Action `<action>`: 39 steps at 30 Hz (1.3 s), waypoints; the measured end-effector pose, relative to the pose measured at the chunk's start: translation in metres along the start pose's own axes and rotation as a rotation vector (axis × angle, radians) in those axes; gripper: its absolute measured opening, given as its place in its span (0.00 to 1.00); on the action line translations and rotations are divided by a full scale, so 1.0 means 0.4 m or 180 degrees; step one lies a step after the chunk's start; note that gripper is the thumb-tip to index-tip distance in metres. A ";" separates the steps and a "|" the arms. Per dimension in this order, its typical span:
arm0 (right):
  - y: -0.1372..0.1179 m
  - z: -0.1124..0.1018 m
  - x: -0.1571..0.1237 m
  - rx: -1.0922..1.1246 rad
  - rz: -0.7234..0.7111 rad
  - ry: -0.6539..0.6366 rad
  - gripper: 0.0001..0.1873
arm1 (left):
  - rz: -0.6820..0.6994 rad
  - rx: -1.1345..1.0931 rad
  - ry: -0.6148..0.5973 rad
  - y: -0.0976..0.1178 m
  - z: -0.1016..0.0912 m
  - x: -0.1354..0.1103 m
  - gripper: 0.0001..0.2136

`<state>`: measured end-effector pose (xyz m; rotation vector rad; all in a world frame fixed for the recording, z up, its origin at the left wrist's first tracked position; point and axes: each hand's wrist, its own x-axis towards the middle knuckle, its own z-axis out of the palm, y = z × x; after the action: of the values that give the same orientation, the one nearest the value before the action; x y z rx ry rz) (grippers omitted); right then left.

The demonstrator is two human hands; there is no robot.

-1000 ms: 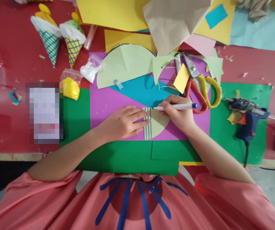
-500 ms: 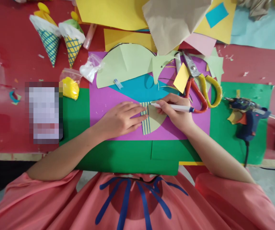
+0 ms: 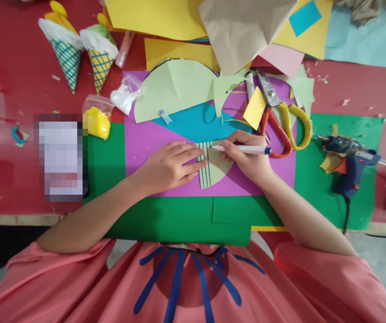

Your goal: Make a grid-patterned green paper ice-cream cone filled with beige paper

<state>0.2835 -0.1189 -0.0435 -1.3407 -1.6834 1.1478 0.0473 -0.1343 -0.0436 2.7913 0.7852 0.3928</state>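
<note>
A pale green paper piece (image 3: 220,167) with a curved right edge lies on the purple sheet (image 3: 139,179). Several blue lines run down its left part. My left hand (image 3: 173,166) rests flat on that left part, fingers stretched out. In my right hand (image 3: 248,157) is a white marker (image 3: 247,150) with a blue end, pinched between thumb and fingers. Its tip is at the upper part of the paper, near the rightmost blue line. Just beyond my right hand lie scissors (image 3: 271,94) with one red and one yellow handle.
Two paper ice-cream cones (image 3: 65,58) lie at the upper left, above a bag of yellow clay (image 3: 98,122) and a blurred phone (image 3: 61,157). A glue gun (image 3: 349,168) sits at right on green paper (image 3: 361,130). Paper scraps and a brown paper bag (image 3: 243,31) cover the back.
Hardly anything differs. The view has shifted very slightly; both hands, the marker and the striped paper keep nearly the same places.
</note>
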 end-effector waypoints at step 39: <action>-0.007 -0.008 0.000 0.0193 0.0086 -0.0126 0.15 | -0.0116 -0.0110 -0.0058 0.005 -0.002 -0.002 0.16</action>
<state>0.2853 -0.1185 -0.0399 -1.3148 -1.6498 1.2386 0.0474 -0.1364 -0.0423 2.7405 0.8161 0.3704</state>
